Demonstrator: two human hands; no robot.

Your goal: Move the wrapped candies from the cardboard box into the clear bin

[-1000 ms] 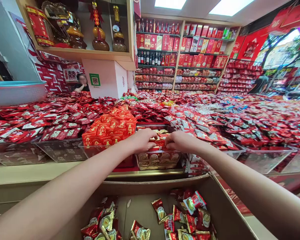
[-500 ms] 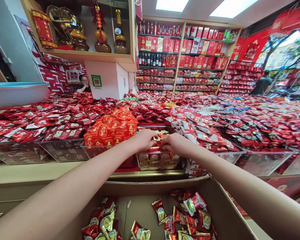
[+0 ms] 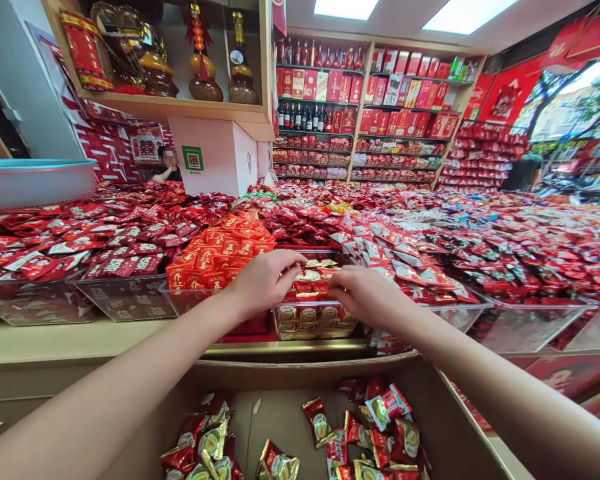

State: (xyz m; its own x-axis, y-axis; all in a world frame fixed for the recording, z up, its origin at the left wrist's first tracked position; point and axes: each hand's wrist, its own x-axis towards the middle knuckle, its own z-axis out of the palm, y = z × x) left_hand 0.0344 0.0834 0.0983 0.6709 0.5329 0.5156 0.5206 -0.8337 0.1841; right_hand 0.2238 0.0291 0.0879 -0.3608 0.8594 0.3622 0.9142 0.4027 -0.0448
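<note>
My left hand (image 3: 269, 280) hovers at the left rim of a clear plastic bin (image 3: 316, 323), its fingers loosely bent, a gap at the thumb and nothing seen in it. Over the bin's right side is my right hand (image 3: 364, 292), fingers curved down and slightly apart, with no item visible in it. Between the hands, gold-and-red wrapped candies (image 3: 313, 280) lie in the bin, set in rows. Below my forearms stands an open cardboard box (image 3: 280, 377). Loose durian candies (image 3: 320, 423) in red and gold wrappers lie scattered on its bottom.
Orange-red packets (image 3: 225, 250) fill the bin to the left, and white-and-red packets (image 3: 395, 257) the one to the right. A wooden cabinet (image 3: 170, 110) overhangs at upper left. A blue-rimmed basket (image 3: 37, 180) stands at left. Two people are in the background.
My hands have moved apart over the bin, the left one to the left and the right one slightly right. More of the candy rows between them now shows.
</note>
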